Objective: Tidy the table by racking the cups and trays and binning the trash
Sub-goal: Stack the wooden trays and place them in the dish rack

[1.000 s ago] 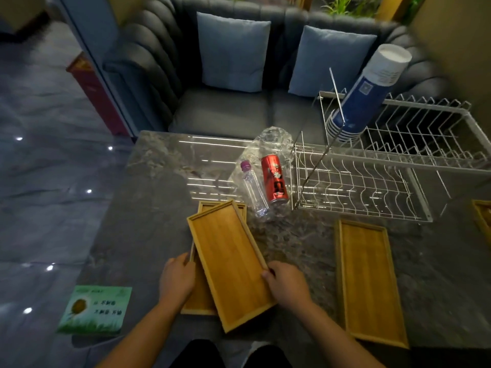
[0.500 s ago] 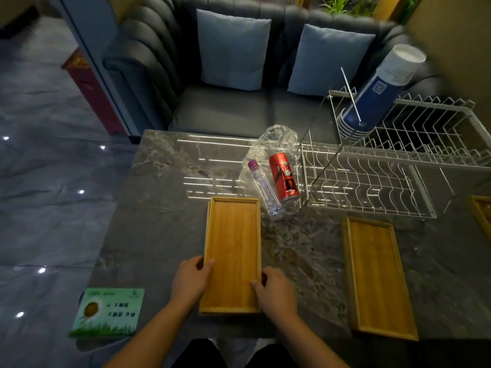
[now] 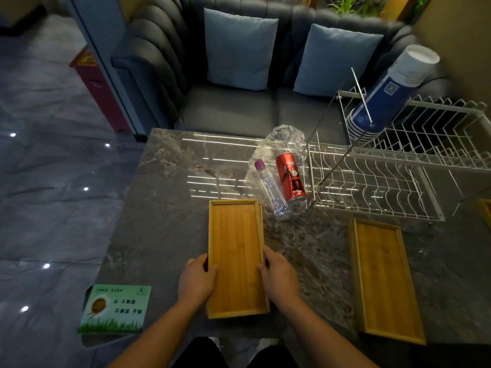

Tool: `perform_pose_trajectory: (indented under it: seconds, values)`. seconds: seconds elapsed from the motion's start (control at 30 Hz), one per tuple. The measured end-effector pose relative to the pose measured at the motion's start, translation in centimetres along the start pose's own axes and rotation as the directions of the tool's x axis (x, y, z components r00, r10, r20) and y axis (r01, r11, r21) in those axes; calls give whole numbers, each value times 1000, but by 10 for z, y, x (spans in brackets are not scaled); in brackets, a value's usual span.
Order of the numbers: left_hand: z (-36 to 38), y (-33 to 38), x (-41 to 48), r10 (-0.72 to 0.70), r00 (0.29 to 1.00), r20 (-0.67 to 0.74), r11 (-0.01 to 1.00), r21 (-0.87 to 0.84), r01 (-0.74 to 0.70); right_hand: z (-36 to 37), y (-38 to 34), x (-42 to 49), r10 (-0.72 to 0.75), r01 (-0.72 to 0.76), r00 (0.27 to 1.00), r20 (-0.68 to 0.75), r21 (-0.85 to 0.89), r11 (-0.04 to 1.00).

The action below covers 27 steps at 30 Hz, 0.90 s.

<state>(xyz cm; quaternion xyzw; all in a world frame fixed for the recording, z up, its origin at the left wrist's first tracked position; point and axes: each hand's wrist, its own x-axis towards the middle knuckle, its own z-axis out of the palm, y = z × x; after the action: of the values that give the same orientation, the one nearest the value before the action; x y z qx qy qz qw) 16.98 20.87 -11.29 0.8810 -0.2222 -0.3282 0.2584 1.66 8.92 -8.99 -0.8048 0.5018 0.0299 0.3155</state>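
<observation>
Two wooden trays lie stacked (image 3: 235, 251) on the dark marble table (image 3: 172, 197), the upper one squared over the lower. My left hand (image 3: 196, 281) grips the stack's left edge and my right hand (image 3: 277, 274) grips its right edge. Another wooden tray (image 3: 384, 277) lies flat to the right. A clear plastic bottle (image 3: 271, 192) with a purple cap and a red can (image 3: 291, 180) lie on a crumpled clear plastic bag (image 3: 285, 139). A white wire rack (image 3: 372, 187) stands at the back right with a stack of blue paper cups (image 3: 388, 94) leaning in it.
A green card (image 3: 117, 309) lies at the table's near left corner. A further wooden tray (image 3: 486, 212) shows at the right frame edge. Behind the table is a dark sofa (image 3: 228, 107) with two blue cushions. Grey tiled floor lies to the left.
The upper tray was angled across the lower one a second ago. It now sits aligned on top, and both hands have closed onto the stack's long edges.
</observation>
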Motion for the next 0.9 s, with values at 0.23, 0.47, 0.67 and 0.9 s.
perform_pose_trajectory:
  seconds: [0.23,0.47,0.67,0.9]
  values:
    - [1,6,-2,45,998,-32,997,66,-43,5,-3,1,86,-83,994,-65,37,996]
    - [0,17,3,25,1000,-16,994,106,-23,10,-7,5,194,-194,981,-22,3,981]
    - [8,19,-3,-19,1000,-24,975,219,24,21,-9,-4,302,-300,953,-7,79,951]
    - [7,17,0,-22,999,-44,982,187,30,25,-9,-8,357,-354,932,56,346,869]
